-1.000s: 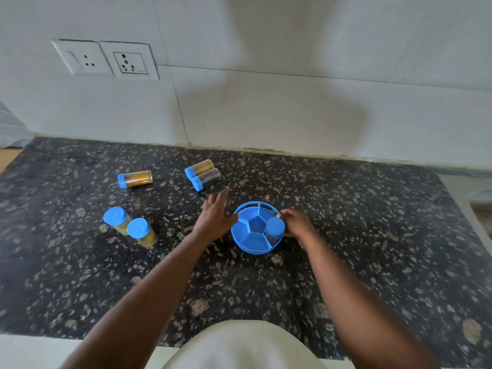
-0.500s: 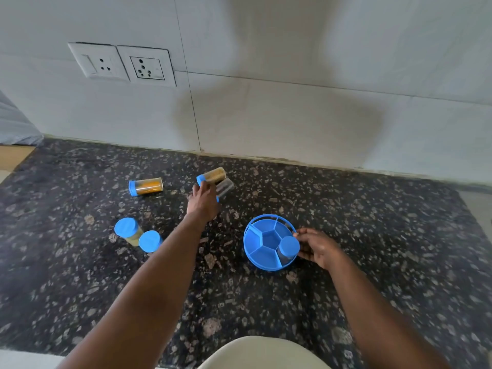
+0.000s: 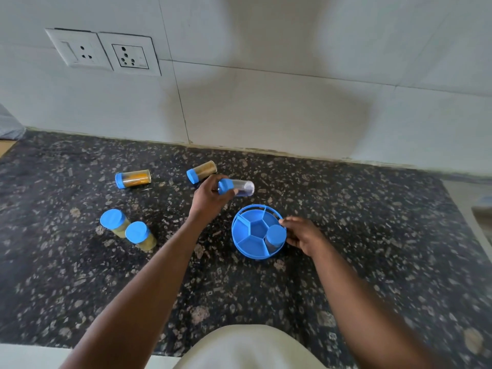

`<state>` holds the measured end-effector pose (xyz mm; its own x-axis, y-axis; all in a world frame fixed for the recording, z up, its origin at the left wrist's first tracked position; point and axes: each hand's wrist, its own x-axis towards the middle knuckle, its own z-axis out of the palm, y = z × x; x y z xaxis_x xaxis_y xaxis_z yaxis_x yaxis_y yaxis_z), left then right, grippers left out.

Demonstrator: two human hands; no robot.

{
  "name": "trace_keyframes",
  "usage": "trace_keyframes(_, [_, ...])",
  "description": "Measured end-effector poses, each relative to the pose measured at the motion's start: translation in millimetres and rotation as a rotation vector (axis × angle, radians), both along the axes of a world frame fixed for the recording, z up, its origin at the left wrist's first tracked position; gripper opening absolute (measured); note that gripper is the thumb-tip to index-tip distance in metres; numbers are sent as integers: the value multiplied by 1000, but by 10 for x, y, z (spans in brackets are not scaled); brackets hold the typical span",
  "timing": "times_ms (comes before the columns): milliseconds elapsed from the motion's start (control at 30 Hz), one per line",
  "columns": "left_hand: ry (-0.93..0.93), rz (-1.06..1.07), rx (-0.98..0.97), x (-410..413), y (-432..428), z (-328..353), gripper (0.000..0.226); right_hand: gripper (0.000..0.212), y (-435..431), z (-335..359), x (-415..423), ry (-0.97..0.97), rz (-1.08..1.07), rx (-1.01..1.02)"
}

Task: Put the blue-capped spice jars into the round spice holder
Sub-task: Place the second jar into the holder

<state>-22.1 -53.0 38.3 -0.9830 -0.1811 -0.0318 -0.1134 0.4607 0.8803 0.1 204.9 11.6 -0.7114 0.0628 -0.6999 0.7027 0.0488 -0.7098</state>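
Observation:
A round blue spice holder (image 3: 249, 237) sits on the dark granite counter, with one blue-capped jar (image 3: 275, 237) standing in its right compartment. My right hand (image 3: 302, 234) grips the holder's right rim. My left hand (image 3: 210, 198) holds a dark-filled jar (image 3: 241, 187) by its cap end, sideways, lifted just behind the holder. Two jars lie on their sides further back: an orange one (image 3: 133, 178) and a yellow one (image 3: 201, 172). Two more yellow jars (image 3: 114, 222) (image 3: 139, 235) stand upright at the left.
A tiled wall (image 3: 266, 102) rises right behind the counter, with two white sockets (image 3: 103, 51) at upper left. The counter's front edge (image 3: 40, 355) is pale. My pale clothing (image 3: 247, 347) shows at the bottom.
My left hand reached back from the holder to the lying jars, closed on the dark one and lifted it toward the holder. My right hand stayed on the holder's rim.

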Motion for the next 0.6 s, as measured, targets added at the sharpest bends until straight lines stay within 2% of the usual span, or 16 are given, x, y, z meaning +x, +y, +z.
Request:
trace_keyframes(100, [5, -148, -7, 38, 223, 136, 54, 14, 1, 1, 41, 24, 16, 7])
trace_keyframes(433, [38, -606, -478, -56, 802, 102, 63, 17, 122, -2, 194, -1, 22, -14])
trace_keyframes(600, [56, -732, -655, -97, 858, -11, 61, 27, 171, -15, 218, -17, 39, -57])
